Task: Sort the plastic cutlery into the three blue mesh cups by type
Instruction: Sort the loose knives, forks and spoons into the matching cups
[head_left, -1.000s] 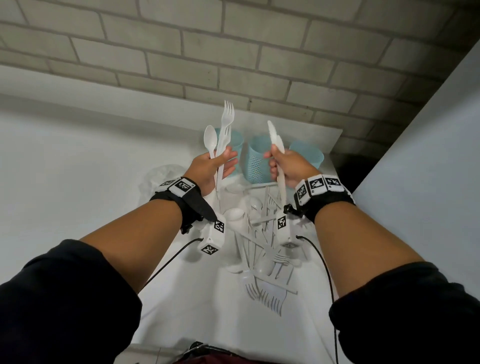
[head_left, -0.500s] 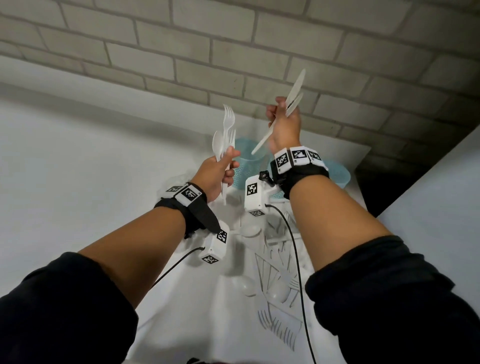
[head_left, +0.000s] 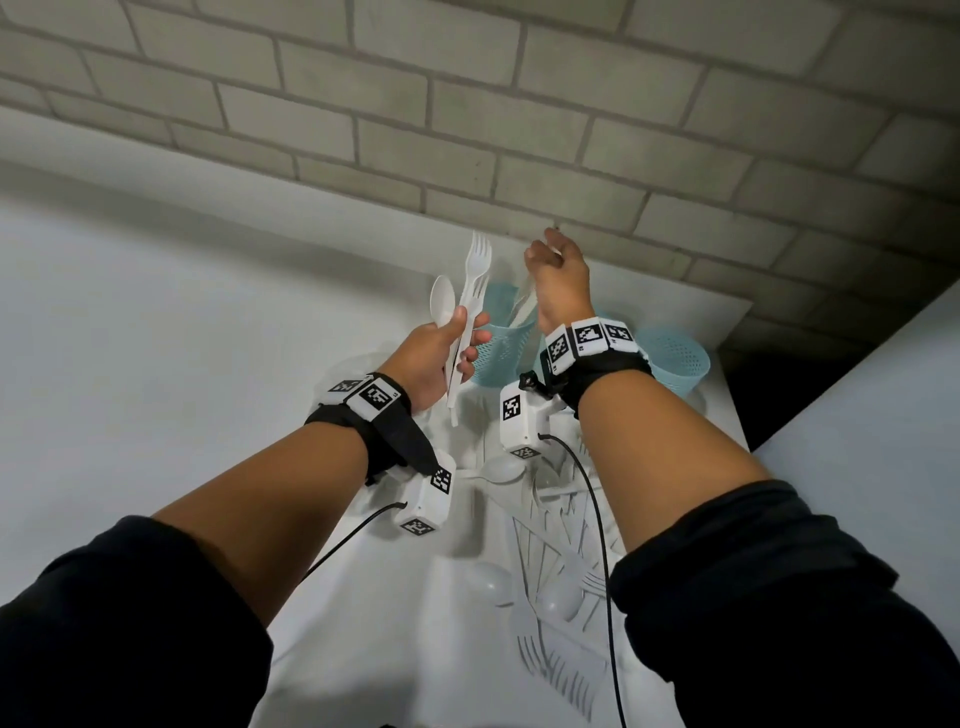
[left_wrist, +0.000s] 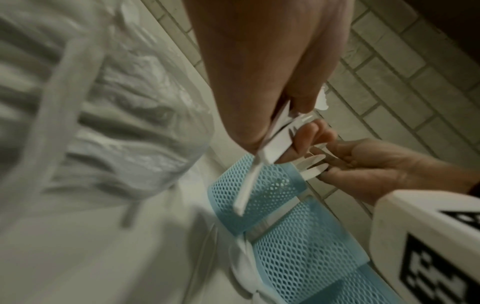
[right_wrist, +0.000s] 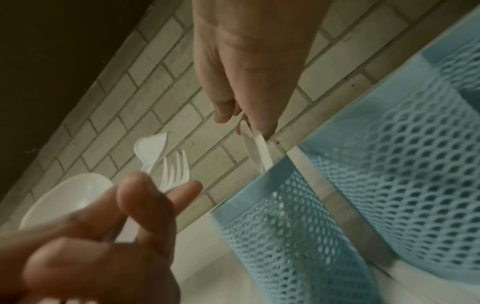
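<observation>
Three blue mesh cups stand in a row at the back of the white table. My right hand (head_left: 545, 260) hovers over the left cup (head_left: 498, 345), fingers pointing down. It pinches the top ends of two white knives (right_wrist: 257, 148) whose lower ends are inside that cup (right_wrist: 285, 216). The middle cup (right_wrist: 402, 164) is hidden behind my right wrist in the head view, and the right cup (head_left: 675, 358) stands free. My left hand (head_left: 462, 338), just left of the cups, grips a spoon (head_left: 442, 301) and two forks (head_left: 477, 270) upright by their handles.
A loose pile of white forks, spoons and knives (head_left: 550, 571) lies on the table below my wrists. A crumpled clear plastic bag (left_wrist: 116, 102) sits left of the cups. A brick wall runs right behind the cups, and a dark gap opens at the table's right edge.
My right hand rose with the knives, turned them downward and lowered them into the left cup. My left hand stayed about where it was with the spoon and forks.
</observation>
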